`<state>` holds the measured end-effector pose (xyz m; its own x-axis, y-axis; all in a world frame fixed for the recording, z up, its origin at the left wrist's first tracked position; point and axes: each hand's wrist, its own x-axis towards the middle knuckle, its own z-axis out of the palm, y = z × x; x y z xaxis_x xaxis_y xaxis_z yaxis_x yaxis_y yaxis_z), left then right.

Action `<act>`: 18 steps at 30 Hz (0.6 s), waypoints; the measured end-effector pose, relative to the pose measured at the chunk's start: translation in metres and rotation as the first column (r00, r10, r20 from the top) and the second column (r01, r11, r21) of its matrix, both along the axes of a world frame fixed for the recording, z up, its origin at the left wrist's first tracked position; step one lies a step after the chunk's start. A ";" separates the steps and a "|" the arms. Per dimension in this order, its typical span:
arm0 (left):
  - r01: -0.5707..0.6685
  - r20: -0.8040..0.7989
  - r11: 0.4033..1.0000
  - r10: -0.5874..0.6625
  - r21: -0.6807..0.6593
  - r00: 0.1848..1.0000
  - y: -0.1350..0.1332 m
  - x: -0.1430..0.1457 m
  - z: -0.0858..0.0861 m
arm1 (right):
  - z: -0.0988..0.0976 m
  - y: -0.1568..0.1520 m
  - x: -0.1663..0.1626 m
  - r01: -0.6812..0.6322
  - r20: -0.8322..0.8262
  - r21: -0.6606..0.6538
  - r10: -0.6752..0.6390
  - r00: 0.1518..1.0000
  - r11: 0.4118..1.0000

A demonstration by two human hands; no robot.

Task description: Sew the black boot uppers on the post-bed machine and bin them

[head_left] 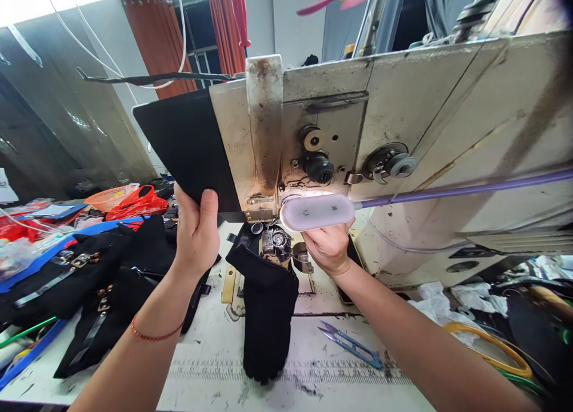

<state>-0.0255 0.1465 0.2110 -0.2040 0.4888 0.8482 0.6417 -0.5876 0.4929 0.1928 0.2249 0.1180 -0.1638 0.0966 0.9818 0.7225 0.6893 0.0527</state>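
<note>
At the left end of the sewing machine [322, 125], my left hand [197, 227] is closed on the lower edge of a flat black panel [183, 149]. Its thumb lies at the front and the fingers go out of sight behind. My right hand [329, 248] reaches under the machine head, just below a lit white lamp [317, 212] on a purple stem. The lamp and machine hide its fingertips, so its grip is unclear. Between my hands, a tube-like black fabric piece [268, 316] hangs around the metal bobbin area [276, 245] and down over the table.
Blue thread snips [351, 344] lie on the table [215, 370] by a printed ruler scale. Black fabric pieces with buckles [85, 260] pile up at left, near a red plastic bag [138, 203]. White scraps [436, 301] and a yellow ring [487, 346] lie at right.
</note>
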 end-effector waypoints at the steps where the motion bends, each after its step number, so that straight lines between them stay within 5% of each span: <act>1: 0.002 -0.006 1.000 -0.002 -0.002 1.000 0.000 0.000 0.000 | 0.000 0.000 0.000 -0.001 -0.002 -0.009 0.001 1.000 1.000; 18: -0.010 0.000 1.000 0.010 0.009 1.000 -0.001 0.000 -0.001 | 0.012 -0.010 -0.002 -0.001 -0.026 0.012 0.001 1.000 1.000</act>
